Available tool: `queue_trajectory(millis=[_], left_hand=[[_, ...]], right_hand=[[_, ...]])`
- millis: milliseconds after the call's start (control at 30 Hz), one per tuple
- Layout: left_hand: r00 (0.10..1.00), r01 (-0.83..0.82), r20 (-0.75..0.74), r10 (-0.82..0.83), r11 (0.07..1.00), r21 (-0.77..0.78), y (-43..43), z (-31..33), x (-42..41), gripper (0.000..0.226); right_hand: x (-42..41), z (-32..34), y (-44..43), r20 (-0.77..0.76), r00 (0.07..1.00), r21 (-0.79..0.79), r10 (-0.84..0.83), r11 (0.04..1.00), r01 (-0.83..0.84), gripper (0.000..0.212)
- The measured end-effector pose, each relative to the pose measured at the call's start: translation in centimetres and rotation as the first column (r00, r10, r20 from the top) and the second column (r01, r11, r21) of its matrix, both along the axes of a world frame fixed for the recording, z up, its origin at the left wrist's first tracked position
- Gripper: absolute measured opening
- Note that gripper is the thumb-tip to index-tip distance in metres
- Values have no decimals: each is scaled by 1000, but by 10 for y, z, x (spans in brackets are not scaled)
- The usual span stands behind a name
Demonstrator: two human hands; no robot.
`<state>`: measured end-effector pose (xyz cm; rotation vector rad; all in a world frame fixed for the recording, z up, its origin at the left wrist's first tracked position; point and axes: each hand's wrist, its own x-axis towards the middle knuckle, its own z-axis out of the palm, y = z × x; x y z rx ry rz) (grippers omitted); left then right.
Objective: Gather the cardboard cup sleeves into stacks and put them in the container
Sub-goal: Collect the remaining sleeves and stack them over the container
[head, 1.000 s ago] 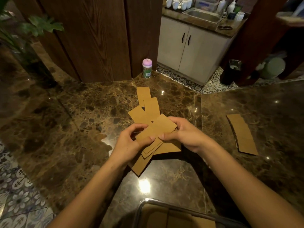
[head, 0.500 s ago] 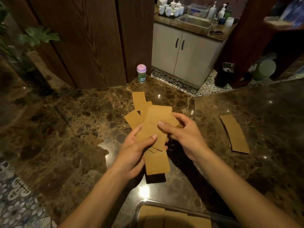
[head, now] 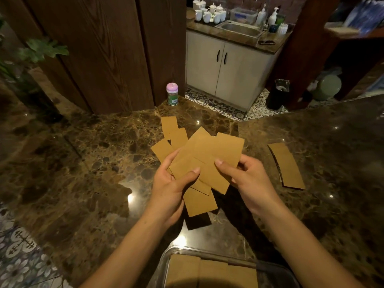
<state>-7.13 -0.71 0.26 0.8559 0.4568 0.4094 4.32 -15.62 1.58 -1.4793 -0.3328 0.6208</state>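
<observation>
Change over the last second: the bundle of sleeves [head: 207, 159] was low and slanted, close to the counter [head: 87, 163]. It is now raised clear of the counter, turned more upright in the frame and fanned wider. The shadow below it confirms it is in the air.

- Left hand [head: 172, 183]: grips the lower left of the bundle, thumb on top, fingers underneath.
- Right hand [head: 249, 179]: pinches the right side, thumb pressed on the top sheet.
- One sleeve sticks out below the left hand; edges are not lined up.

Judgement: the sheets are collected but not yet squared. They need aligning before this counts as a stack.

Unchanged:
- Loose sleeves [head: 173, 132] lie overlapping on the counter, just above the hands in the frame.
- A finished stack [head: 287, 166] lies at centre right, well apart from the right hand.

Edges and room:
- The container [head: 166, 259] sits at the bottom centre of the frame, between the forearms, open on top. It already holds sleeves [head: 207, 273] in rows.
- Bare counter lies between the hands and the container rim, so a drop towards the lower frame looks unobstructed.
- The far counter edge runs just beyond the loose sleeves, with tiled floor past it. Sleeves pushed that way could slide off.
- A small bottle [head: 172, 94] stands at upper centre, clear of the work.
</observation>
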Motion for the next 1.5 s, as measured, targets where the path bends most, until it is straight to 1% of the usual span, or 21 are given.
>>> queue_trajectory(millis=[67, 100, 200, 267, 367, 500, 633, 767, 833, 933, 1033, 1100, 1167, 1267, 1333, 1367, 1400, 1433, 1500], left_hand=[[999, 28, -19, -27, 998, 54, -4, 4, 2, 67], [999, 49, -11, -49, 998, 47, -5, 5, 2, 63], [995, 98, 33, -97, 994, -46, -9, 6, 2, 47], [996, 85, 7, -84, 996, -37, -10, 5, 2, 44], [998, 50, -30, -49, 999, 22, -9, 5, 3, 45], [999, -9, -35, 11, 998, 62, -6, 8, 2, 60], [999, -35, -35, 38, 997, 72, -6, 12, 4, 58], [998, -54, -22, 55, 998, 40, -8, 16, 6, 50], [998, -63, -15, 63, 998, 9, -11, 19, 7, 50], [997, -83, 6, 83, 996, -26, -15, 21, 10, 46], [994, -102, -35, 100, 993, -52, -17, 21, 11, 32], [991, -111, -72, 109, 993, -31, -14, 18, 11, 27], [986, -125, -107, 126, 992, 21, -10, 13, 9, 29], [985, -126, -115, 127, 992, 23, -1, 8, 6, 31], [979, -85, -184, 92, 995, 44, 6, 4, 6, 25], [972, -61, -223, 68, 998, 35, 9, 3, 6, 25], [969, -44, -245, 41, 999, -5, 10, 1, 6, 29], [968, -37, -250, 17, 996, -78, 10, 1, 6, 34], [976, 9, -210, -61, 971, -238, 9, 4, 5, 39]], right_hand=[[-5, -1, -2, 3, 999, -17, 39, 999, -39, 24], [-6, 0, -1, -17, 999, -7, 35, 999, -35, 25], [-3, 4, -3, -96, 995, 30, -11, 999, 14, 27], [0, 6, -6, -119, 992, 37, -35, 999, 40, 25], [2, 7, -11, -121, 989, 43, -81, 995, 87, 23], [7, 8, -19, -125, 984, 113, -127, 984, 141, 23], [7, 6, -27, -180, 982, 178, -56, 980, 89, 29], [-2, 0, -26, -207, 976, 185, 63, 982, -24, 38], [-7, -2, -23, -217, 973, 183, 83, 982, -43, 41], [-16, -4, -16, -218, 971, 153, 94, 986, -62, 47], [-22, -3, -14, -163, 984, 96, 78, 993, -63, 36], [-20, -2, -18, -115, 992, 57, 47, 998, -41, 33], [-15, 1, -26, -100, 994, 47, 33, 998, -29, 33], [-5, 6, -40, -138, 989, 69, 46, 997, -37, 38], [2, 7, -48, -181, 982, 96, 52, 995, -35, 42], [4, 7, -51, -197, 979, 108, 52, 994, -31, 42], [5, 7, -53, -212, 976, 120, 52, 992, -26, 42], [5, 6, -53, -225, 973, 132, 52, 991, -22, 43], [4, 5, -51, -239, 970, 141, 52, 990, -18, 45]])
